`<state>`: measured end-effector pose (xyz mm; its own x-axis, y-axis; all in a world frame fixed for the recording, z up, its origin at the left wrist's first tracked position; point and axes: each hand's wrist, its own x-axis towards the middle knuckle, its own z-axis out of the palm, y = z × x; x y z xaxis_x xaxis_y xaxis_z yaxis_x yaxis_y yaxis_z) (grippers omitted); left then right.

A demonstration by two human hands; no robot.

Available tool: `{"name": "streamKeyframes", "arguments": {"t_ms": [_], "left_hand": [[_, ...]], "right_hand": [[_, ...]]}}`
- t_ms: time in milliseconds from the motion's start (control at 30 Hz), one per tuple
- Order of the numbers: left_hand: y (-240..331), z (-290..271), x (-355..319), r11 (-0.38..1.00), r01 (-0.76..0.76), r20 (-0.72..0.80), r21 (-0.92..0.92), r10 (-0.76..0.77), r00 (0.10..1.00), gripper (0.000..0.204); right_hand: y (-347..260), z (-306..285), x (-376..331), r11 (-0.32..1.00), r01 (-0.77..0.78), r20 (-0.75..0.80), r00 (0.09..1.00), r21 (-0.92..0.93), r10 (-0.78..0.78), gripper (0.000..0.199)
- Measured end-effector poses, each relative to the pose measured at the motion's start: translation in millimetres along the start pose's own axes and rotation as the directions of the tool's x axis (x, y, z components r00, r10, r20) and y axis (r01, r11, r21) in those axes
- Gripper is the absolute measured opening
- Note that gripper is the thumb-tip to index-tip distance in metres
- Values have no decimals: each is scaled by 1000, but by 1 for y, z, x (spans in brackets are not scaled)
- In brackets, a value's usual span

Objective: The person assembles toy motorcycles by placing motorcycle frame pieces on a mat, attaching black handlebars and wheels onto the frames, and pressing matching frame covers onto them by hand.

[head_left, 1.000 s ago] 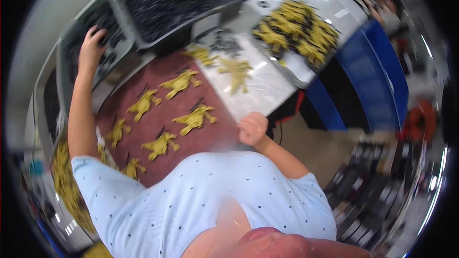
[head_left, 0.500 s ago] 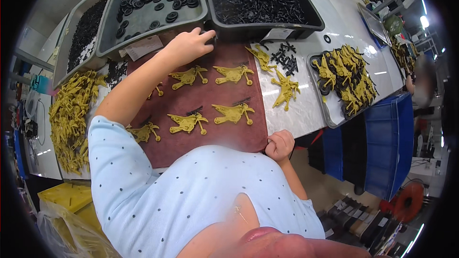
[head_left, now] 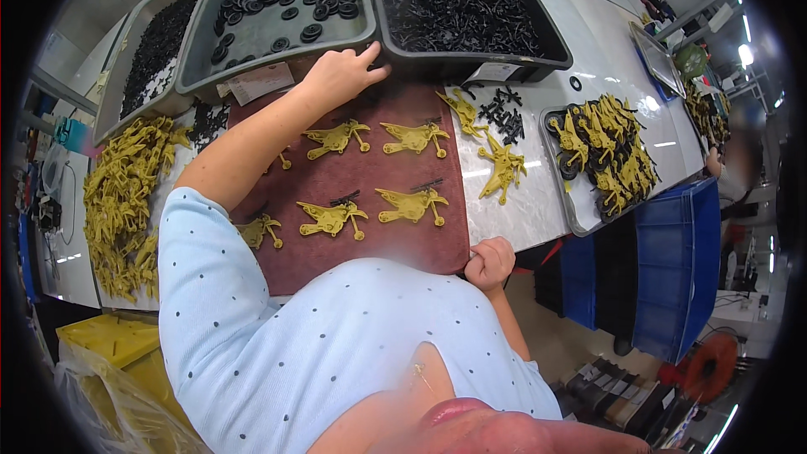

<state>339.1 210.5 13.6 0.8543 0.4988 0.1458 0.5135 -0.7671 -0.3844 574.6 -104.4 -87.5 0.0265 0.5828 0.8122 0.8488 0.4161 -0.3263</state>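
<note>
My left hand (head_left: 346, 77) is over the far edge of a dark red mat (head_left: 336, 181), just below the bins' near walls. Two of its fingers stick out to the right, apart from each other; the rest are hidden, and dark shapes lie beneath it. At the mat's near right corner my right hand (head_left: 490, 262) is curled closed; what it holds, if anything, is hidden. Yellow plastic parts (head_left: 414, 204), each shaped like a small frame, lie in two rows on the mat. Thin black pieces (head_left: 427, 186) lie against several of them.
Behind the mat stand a grey bin of black wheels (head_left: 287, 13), a bin of small black parts (head_left: 458, 13) and a narrower bin (head_left: 160, 50). Yellow parts heap up (head_left: 126, 202) at left. A tray (head_left: 580, 223) of yellow-and-black pieces sits right, near blue crates (head_left: 672, 261).
My left hand's fingers have shifted slightly, and the black thing seen at its fingertips no longer shows there. The whole view has shifted a little. My right hand stays at the mat's corner.
</note>
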Motion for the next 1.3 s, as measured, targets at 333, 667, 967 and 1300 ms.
{"name": "streamKeyframes", "arguments": {"t_ms": [333,667,967,1300], "left_hand": [[-23,7,-33,938,-31,-23,-345,25,999,57],[-28,12,-46,952,-110,-155,-284,68,986,41],[-24,15,-40,920,-92,-383,-380,-66,921,20],[23,-49,-62,39,292,222,-956,-555,801,26]], "right_hand": [[0,2,0,1000,6,-33,999,-7,-6,20],[-3,0,0,1000,4,-33,999,-10,-4,20],[-4,-2,30,930,-351,162,929,109,331,17],[33,102,193,993,-52,584,811,108,-21,25]]}}
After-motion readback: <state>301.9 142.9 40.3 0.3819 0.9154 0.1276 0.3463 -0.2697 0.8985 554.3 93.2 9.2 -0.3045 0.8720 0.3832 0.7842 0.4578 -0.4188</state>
